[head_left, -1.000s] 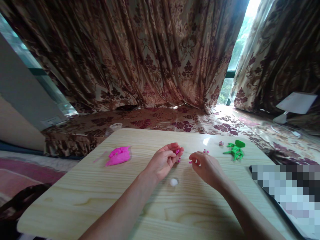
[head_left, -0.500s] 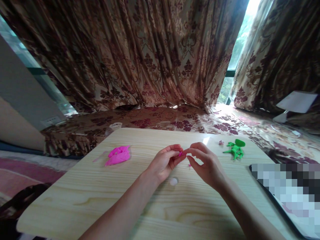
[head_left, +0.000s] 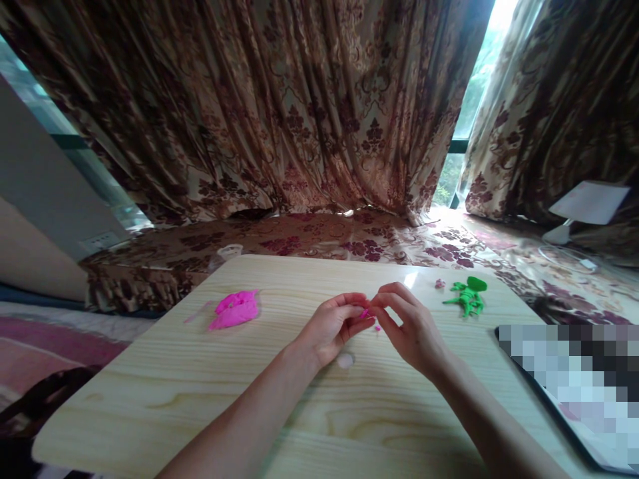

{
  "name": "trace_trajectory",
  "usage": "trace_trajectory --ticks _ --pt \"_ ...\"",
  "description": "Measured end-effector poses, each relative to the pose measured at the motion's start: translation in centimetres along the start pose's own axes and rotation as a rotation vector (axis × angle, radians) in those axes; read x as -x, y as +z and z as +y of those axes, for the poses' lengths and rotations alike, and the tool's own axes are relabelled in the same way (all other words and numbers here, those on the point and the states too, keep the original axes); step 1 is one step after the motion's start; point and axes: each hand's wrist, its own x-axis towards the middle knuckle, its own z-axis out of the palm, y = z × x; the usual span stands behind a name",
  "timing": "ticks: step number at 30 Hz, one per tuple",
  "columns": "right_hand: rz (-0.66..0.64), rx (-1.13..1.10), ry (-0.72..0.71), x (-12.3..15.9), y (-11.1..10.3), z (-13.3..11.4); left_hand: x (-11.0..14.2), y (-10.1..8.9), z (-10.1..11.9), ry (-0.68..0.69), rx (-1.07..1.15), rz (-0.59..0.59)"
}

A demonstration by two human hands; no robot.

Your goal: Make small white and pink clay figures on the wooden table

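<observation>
Over the middle of the table, my left hand (head_left: 335, 326) pinches a small piece of pink modelling clay (head_left: 366, 313) between its fingertips. My right hand (head_left: 409, 329) meets it from the right, thumb and forefinger pressed together at the clay; whether a bit of it sits in that pinch is too small to make out. A tiny pink crumb (head_left: 378, 328) shows just below the fingertips. Nearer to me lies a small whitish round piece (head_left: 345, 360), beside my left wrist. A flattened bag of bright pink clay (head_left: 234, 310) rests on the left of the table.
At the right back of the wooden table (head_left: 164, 392) lie a green clay figure (head_left: 466, 298) and a small pinkish lump (head_left: 440, 283). A dark-edged, pixelated flat object (head_left: 564, 399) covers the right side. A clear cup (head_left: 229, 251) stands behind the far left edge; a white lamp (head_left: 589, 201) stands farther right.
The fingertips of my right hand have drawn slightly up and closer to my left fingertips. The pink piece shows at a slightly different angle; the things on the table stay put.
</observation>
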Motion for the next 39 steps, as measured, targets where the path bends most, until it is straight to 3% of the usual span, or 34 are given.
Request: trace_trajectory --ticks 6,9,14,18,24,31,34,39 --pt "-0.071 0.057 -0.030 0.1 0.4 0.2 0.0 0.0 -0.2 0.008 -0.040 0.020" --pt "-0.033 0.026 -0.004 0.1 0.6 0.7 0.2 0.2 0.1 0.020 -0.019 -0.048" --pt "0.130 -0.271 0.318 0.1 0.5 1.8 0.6 0.3 1.6 -0.003 0.173 -0.129" --pt "0.074 -0.606 0.611 -0.1 0.4 1.8 0.7 0.2 2.3 0.039 0.198 -0.117" --pt "-0.005 -0.927 0.759 -0.4 0.5 0.6 0.6 0.4 1.1 0.328 -0.351 0.094" --pt "-0.018 -0.918 0.741 -0.3 0.8 0.4 1.0 1.2 0.3 0.640 -0.830 0.011" --pt "-0.059 -0.944 0.722 -0.3 0.5 0.5 0.7 0.9 0.2 0.590 -0.813 0.058" --pt "0.016 -0.808 0.676 -0.4 0.1 0.5 0.4 0.1 0.5 0.326 -0.488 0.055"
